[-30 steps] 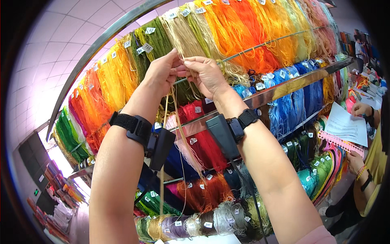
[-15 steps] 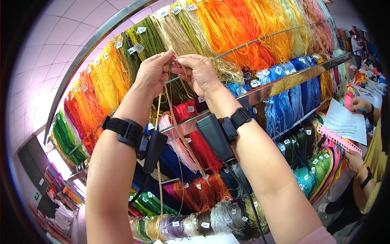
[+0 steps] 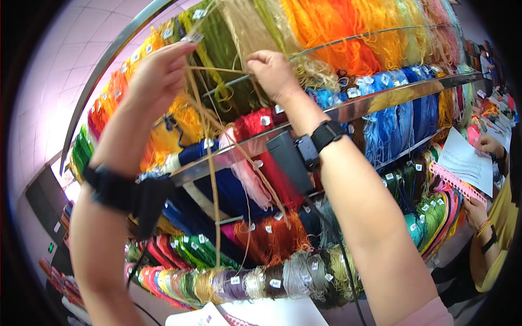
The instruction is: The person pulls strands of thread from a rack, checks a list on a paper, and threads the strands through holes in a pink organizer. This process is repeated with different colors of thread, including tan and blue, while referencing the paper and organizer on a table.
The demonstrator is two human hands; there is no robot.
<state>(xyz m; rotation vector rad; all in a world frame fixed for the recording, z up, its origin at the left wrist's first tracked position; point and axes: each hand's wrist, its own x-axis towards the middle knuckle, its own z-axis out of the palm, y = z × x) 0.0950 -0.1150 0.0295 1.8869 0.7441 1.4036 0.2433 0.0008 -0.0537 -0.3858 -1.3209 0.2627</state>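
My left hand (image 3: 157,76) and my right hand (image 3: 274,70) are raised to the top rack of hanging thread skeins. Between them runs a short stretch of tan thread (image 3: 217,69), pinched at each end by my fingers. Several long tan strands (image 3: 213,179) hang from my left hand down past the metal shelf rail (image 3: 380,103). The strands come from a beige skein (image 3: 247,27) beside olive-green skeins (image 3: 217,49). Both wrists carry black straps with black devices.
Racks of skeins in orange, yellow, blue, red and green fill the wall, each with a small white tag. At the right, another person in a yellow top (image 3: 503,228) holds a white sheet (image 3: 467,165) and a pink strip. White paper (image 3: 261,315) lies at the bottom.
The view has closed in on the rack. My hands have moved apart, the left going up and left, drawing the tan thread taut between them.
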